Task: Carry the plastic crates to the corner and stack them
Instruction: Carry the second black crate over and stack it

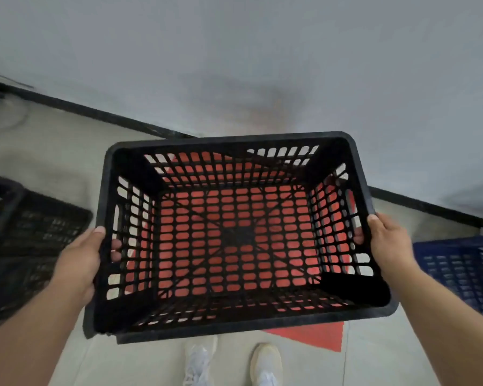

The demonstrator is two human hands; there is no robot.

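A black slotted plastic crate [357, 168] hangs in front of me, open side up and empty. My left hand [80, 260] grips its left wall with the fingers through a handle slot. My right hand [388, 243] grips the right wall the same way. Through the crate's lattice floor shows something red [315, 335] lying flat on the floor beneath; one corner of it sticks out below the crate's near edge. More black crates [39, 238] stand on the floor at the left. A blue crate [463, 268] stands at the right.
A grey wall [234, 65] with a black skirting strip [95, 112] runs across right ahead. The floor [388, 358] is pale tile. My two shoes [265, 363] show below the crate's near edge.
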